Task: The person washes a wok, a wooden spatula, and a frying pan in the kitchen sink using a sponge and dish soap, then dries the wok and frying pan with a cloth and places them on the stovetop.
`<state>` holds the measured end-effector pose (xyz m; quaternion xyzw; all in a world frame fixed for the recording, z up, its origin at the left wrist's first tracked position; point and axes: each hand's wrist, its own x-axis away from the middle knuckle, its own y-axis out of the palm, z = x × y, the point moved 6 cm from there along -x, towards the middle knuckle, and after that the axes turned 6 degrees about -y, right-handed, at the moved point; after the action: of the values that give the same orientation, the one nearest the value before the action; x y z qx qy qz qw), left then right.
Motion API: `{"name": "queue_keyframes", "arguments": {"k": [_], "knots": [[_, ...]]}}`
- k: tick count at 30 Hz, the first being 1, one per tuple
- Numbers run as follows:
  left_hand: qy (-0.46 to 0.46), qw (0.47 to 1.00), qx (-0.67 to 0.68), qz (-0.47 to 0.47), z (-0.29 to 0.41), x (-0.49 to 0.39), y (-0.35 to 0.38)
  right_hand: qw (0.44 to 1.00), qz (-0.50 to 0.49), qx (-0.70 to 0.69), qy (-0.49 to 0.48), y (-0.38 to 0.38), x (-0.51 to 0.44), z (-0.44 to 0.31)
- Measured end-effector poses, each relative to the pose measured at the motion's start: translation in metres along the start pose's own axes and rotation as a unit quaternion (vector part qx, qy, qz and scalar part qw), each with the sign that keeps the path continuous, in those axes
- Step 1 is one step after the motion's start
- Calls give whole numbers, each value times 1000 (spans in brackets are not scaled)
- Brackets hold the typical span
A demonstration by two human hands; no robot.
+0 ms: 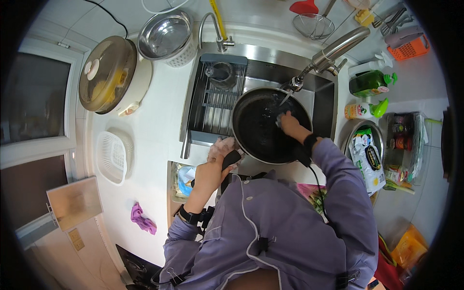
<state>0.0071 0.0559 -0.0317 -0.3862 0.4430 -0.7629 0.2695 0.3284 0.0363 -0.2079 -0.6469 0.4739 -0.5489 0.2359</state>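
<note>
A black frying pan (257,134) with a pale rim lies over the sink, its inside wet. My left hand (210,172) grips its black handle (232,158) at the near left. Beside that handle is a pale pink fluffy cloth (220,148), partly hidden by my fingers. Inside the pan, my right hand (291,125) presses a small greyish scrubber (279,120) against the surface; its exact kind is unclear. Water (286,98) runs into the pan from the metal faucet (322,59) just above my right hand.
A grey dish rack (204,105) with a glass jar (222,75) spans the left of the steel sink (324,105). Soap bottles (369,84) and a steel bowl (346,139) line the right. Leftward are an electric cooker (108,79), a white basket (112,157) and a purple cloth (142,218).
</note>
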Motion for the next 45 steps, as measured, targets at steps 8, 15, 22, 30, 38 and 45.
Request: {"name": "queue_keyframes", "arguments": {"k": [8, 15, 22, 30, 38, 45], "knots": [[1, 1000, 10, 15, -5, 2, 3, 938, 277, -178, 107, -15, -89, -25], [-1, 1000, 1, 12, -5, 0, 4, 941, 207, -244, -111, -14, -81, -127], [-5, 1000, 3, 19, -5, 0, 6, 913, -132, -140, -360, -1, 36, -147], [-28, 999, 26, 23, -7, 5, 5, 984, -95, 144, -42, -24, 38, 5], [-20, 999, 32, 21, -7, 4, 4, 968, 218, -41, 114, -28, -67, -5], [-22, 999, 30, 3, -6, 3, 6, 971, 233, -52, 10, -26, -90, -118]]}}
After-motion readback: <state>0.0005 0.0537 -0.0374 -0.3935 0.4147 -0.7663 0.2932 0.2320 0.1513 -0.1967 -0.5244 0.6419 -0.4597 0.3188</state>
